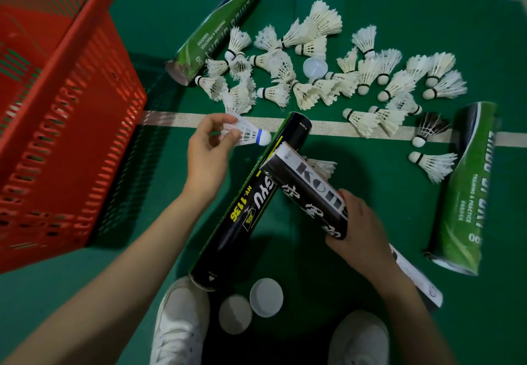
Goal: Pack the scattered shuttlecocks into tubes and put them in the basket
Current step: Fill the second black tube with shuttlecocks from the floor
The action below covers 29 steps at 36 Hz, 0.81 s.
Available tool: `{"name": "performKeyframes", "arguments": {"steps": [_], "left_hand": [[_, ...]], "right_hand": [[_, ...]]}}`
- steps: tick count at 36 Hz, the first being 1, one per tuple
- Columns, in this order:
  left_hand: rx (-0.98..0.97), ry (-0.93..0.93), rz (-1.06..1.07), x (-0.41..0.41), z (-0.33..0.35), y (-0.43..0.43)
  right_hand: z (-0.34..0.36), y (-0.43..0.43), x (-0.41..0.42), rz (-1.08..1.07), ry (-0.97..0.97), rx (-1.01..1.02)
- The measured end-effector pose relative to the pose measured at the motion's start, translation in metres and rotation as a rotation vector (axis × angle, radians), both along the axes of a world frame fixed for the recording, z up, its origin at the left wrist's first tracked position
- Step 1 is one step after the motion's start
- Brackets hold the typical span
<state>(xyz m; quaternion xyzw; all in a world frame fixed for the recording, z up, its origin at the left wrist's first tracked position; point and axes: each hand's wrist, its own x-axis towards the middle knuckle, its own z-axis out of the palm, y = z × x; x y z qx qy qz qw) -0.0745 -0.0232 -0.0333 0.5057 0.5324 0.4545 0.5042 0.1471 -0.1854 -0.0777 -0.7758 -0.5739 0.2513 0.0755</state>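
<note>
Green floor (427, 8) carries scattered shuttlecocks (366, 72), two green tubes (216, 26), a black tube (225, 239), lids (266, 296), red basket (71, 108)

The scene is being viewed through a single wide-angle camera worn on the person's head, which is being pointed forward and steeply down at the green floor (399, 8). The white shoes (182, 322) are being caught at the bottom edge, almost directly beneath the lens. The left hand (208, 150) and right hand (359, 222) are being framed close, near the middle. The red basket (71, 93) is being cut off by the left edge, while the scattered shuttlecocks (366, 39) are being seen farther off, towards the top.
</note>
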Motion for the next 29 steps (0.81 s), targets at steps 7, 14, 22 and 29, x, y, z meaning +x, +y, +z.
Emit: {"name": "performKeyframes", "arguments": {"steps": [7, 14, 22, 29], "left_hand": [[0.038, 0.061, -0.18, 0.002, -0.003, -0.023], [0.02, 0.096, -0.347, 0.01, 0.001, -0.041], [-0.072, 0.147, -0.443, 0.031, -0.002, -0.05], [-0.097, 0.247, -0.55, 0.052, 0.0, -0.054]], "right_hand": [[0.004, -0.009, -0.002, 0.002, 0.021, 0.045], [0.011, -0.02, 0.004, 0.006, 0.065, 0.116], [0.01, -0.019, 0.008, -0.011, 0.07, 0.122], [0.003, -0.031, 0.024, -0.1, 0.101, 0.09]]}}
